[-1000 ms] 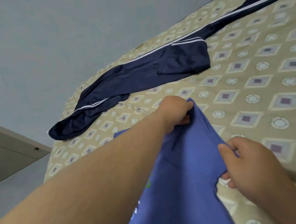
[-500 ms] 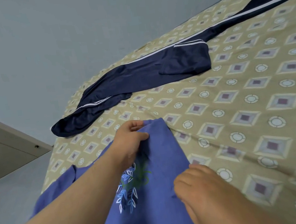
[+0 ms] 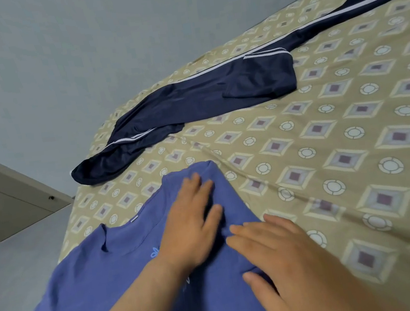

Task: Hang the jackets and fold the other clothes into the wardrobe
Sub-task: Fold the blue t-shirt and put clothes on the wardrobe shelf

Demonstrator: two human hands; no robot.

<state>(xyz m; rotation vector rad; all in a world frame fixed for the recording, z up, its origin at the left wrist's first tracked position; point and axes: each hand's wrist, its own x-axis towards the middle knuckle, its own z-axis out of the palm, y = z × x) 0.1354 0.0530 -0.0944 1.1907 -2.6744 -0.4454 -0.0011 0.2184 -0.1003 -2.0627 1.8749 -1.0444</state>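
**On the near corner of the bed: a T-shirt pressed flat under two palms**

On the bed's near-left corner lies the blue T-shirt [image 3: 105, 278], neckline up and a pale leaf print half hidden under a wrist. Its far shoulder is bunched into a soft ridge. The left hand [image 3: 189, 225] lies flat on that part with its fingers straight and slightly spread, gripping nothing. The right hand [image 3: 285, 257] rests just beside it on the shirt's right edge, also flat and empty.

The knit looks thin, light and limp. I judge it will crease wherever it is pushed and hold no shape of its own. It is best pinched at the shoulder seams or hem corners, then smoothed with the palm after each fold.

Farther up the patterned bedsheet [image 3: 356, 161], well apart from the shirt, the navy track trousers [image 3: 217, 96] stretch diagonally, white side stripes showing. Their fabric looks shiny and probably slippery, and they are not yet folded. A pale wall [image 3: 81, 54] and a cabinet edge [image 3: 4, 202] stand beyond.
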